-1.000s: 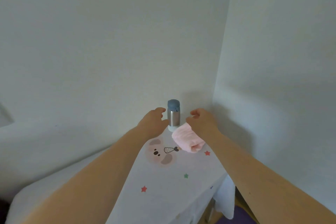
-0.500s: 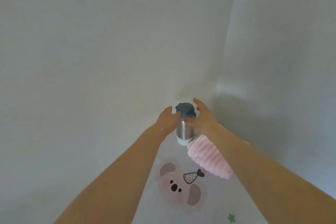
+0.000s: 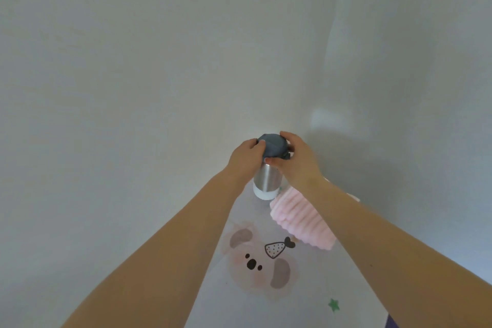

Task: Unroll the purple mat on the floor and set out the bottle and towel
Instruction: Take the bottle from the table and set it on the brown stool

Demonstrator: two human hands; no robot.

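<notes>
A steel bottle (image 3: 266,181) with a grey-blue cap and white base stands upright on a white cloth, close to the corner of two walls. My left hand (image 3: 243,160) wraps the bottle's upper left side. My right hand (image 3: 295,160) grips the cap from the right and front. A rolled pink towel (image 3: 300,224) lies just right of the bottle's base, partly under my right forearm. A sliver of purple (image 3: 391,323) shows at the bottom right edge; whether it is the mat cannot be told.
The white cloth (image 3: 306,295) has a koala print and a small green star (image 3: 333,304). Plain white walls close in behind and to the right, meeting in a corner just behind the bottle.
Both hands closed in from either side of the bottle and now grip it. The view moved closer to the corner.
</notes>
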